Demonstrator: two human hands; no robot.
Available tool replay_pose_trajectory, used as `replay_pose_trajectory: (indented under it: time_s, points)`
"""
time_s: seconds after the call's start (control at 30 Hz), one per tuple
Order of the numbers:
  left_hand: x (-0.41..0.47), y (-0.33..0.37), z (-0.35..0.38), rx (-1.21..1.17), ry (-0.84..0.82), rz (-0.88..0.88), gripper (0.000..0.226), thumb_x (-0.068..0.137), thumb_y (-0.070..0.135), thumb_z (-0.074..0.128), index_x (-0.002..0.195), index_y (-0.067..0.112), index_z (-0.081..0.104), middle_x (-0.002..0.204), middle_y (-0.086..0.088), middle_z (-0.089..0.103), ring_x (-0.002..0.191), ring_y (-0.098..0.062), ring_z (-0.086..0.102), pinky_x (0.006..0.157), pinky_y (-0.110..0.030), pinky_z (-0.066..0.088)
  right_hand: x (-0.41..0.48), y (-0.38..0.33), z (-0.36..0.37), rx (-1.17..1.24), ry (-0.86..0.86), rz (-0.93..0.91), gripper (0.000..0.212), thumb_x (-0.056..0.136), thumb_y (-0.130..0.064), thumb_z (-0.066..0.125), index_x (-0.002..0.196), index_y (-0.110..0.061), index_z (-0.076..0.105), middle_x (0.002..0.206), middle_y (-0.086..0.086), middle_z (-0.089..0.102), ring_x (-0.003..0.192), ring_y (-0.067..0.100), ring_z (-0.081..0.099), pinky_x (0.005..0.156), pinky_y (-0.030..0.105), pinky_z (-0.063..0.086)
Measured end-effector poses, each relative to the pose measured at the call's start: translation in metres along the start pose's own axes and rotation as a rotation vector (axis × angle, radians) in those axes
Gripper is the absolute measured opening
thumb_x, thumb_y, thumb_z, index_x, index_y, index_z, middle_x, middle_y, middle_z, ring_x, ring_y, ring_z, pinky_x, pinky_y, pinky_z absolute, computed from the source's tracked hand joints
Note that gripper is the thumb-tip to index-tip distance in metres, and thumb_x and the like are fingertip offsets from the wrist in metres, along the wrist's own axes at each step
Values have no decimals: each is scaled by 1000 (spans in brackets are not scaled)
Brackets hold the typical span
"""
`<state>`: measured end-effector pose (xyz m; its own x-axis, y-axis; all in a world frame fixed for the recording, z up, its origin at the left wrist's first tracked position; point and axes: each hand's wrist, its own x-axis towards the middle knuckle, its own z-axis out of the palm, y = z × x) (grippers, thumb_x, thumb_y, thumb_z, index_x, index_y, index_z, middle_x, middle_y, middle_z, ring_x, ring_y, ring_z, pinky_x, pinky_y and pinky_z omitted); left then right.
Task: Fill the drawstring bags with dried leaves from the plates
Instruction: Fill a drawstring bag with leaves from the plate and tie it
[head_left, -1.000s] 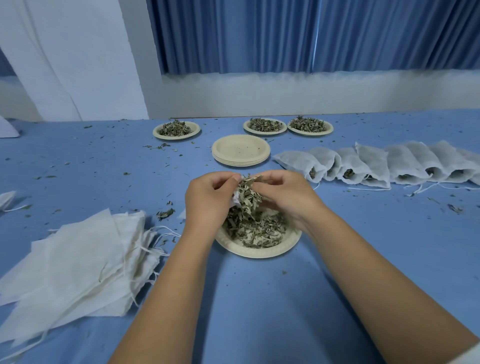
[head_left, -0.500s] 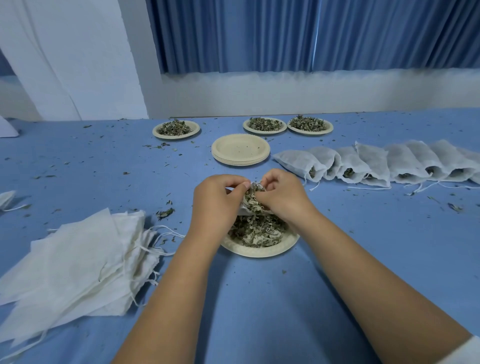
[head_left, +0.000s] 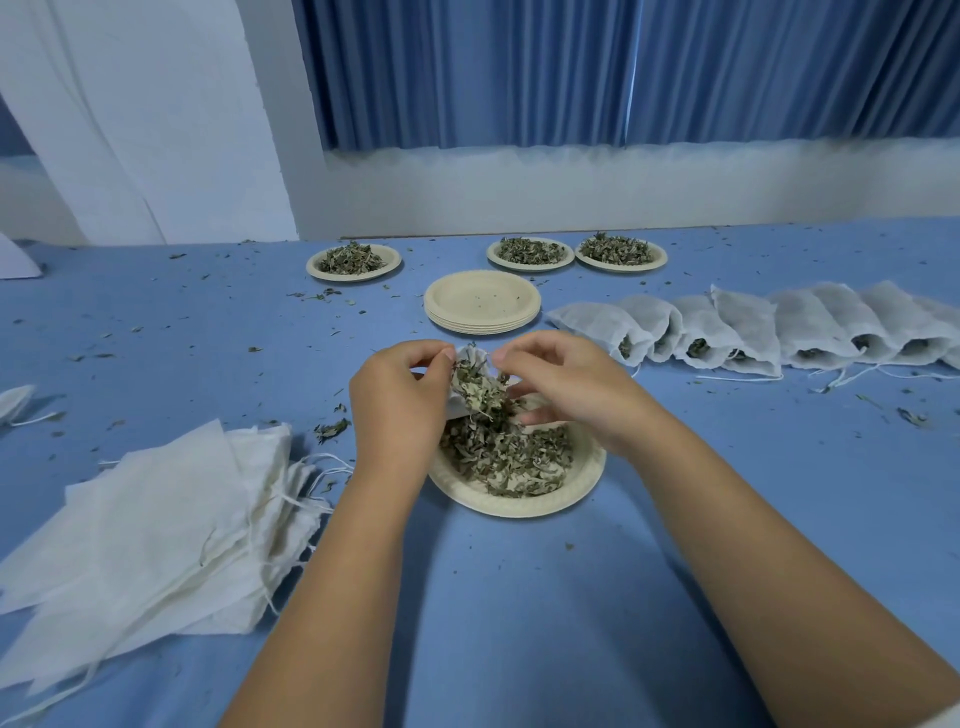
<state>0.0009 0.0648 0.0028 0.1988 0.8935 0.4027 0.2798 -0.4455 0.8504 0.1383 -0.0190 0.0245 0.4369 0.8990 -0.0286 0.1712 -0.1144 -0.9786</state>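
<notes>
Far left edge: one small bag (head_left: 15, 402) lying alone on the counter (head_left: 519, 597). Next to it, near-left: messy stack of empty bags (head_left: 156, 535), flat, strings trailing toward the middle. Small loose clump of leaf (head_left: 332, 428) on the counter just past the stack's right corner. Crumbs scattered all over the blue surface.

Back left: plate of leaves (head_left: 311, 266). Centre back: stack of empty plates (head_left: 482, 332).

Left hand (head_left: 397, 410): grip closed, thumb and fingers pinching the left rim of the drawstring bag (head_left: 470, 356), holding its mouth up and open over the near plate (head_left: 519, 506). The bag sits between both hands, mostly hidden; only bits of white cloth show.

Dried leaves (head_left: 478, 387): a clump jammed at the bag's mouth, some hanging down; the rest piled in the near plate directly below.

Right hand (head_left: 566, 387): fingers curled in, grip closed on the leaf clump at the bag's mouth, thumb tip right by the rim. Cannot tell whether it also has the cloth.

Back, right of centre: two more plates of leaves (head_left: 530, 266) (head_left: 621, 267), side by side, nearly touching. Right side: row of filled bags (head_left: 753, 332), overlapping, mouths toward the camera, leaf visible inside several, strings loose.
</notes>
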Motion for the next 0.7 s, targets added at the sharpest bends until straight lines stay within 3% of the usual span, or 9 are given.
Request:
replay_pose_trajectory:
  time_s: [0.13,0.23,0.3,0.4,0.53,0.63,0.7]
  points:
    - [2,1,0,1,20,-15,12,91,23,66,93,20,77,83,17,69,74,12,56,64,2,36,-7,1,4,-127,-118,-79,51,63,-36,90,104,-33,61,111,-6,58,81,7,70,59,24,56]
    - [1,2,1,24,-11,8,13,92,23,65,96,19,77,86,14,70,76,3,59,67,-3,38,-4,4,8,-67,-41,-97,41,71,-24,87,102,-24,60,106,0,61,69,6,69,56,23,56]
    - [-1,4,2,21,-34,21,15,92,23,65,99,18,77,94,9,73,84,-6,62,73,-14,42,-2,4,6,58,9,-76,31,76,-17,83,97,-18,61,98,3,65,66,6,69,56,23,56]
    - [-3,6,2,22,-42,35,17,92,23,65,102,17,77,100,6,73,86,-8,63,79,-19,45,-1,4,4,105,93,-103,29,75,-9,83,92,-14,61,92,4,62,58,8,67,55,22,56]
    - [-5,8,2,36,-35,39,16,92,24,65,100,18,77,94,7,74,71,0,60,65,-4,39,-3,5,6,-143,236,-286,27,74,-11,84,82,-20,60,84,1,64,55,10,65,60,24,56]
    - [-6,10,2,24,-42,38,14,92,23,65,96,18,77,88,6,73,69,-2,63,65,-8,42,-4,6,10,-378,264,-452,21,73,-13,84,76,-23,66,83,-6,65,64,6,61,65,13,48]
    - [-7,11,3,18,-60,43,14,92,22,64,94,18,77,88,6,73,73,-7,65,70,-17,47,-4,8,14,-471,233,-510,12,75,-11,82,82,-17,74,87,-2,64,68,8,61,71,18,49]
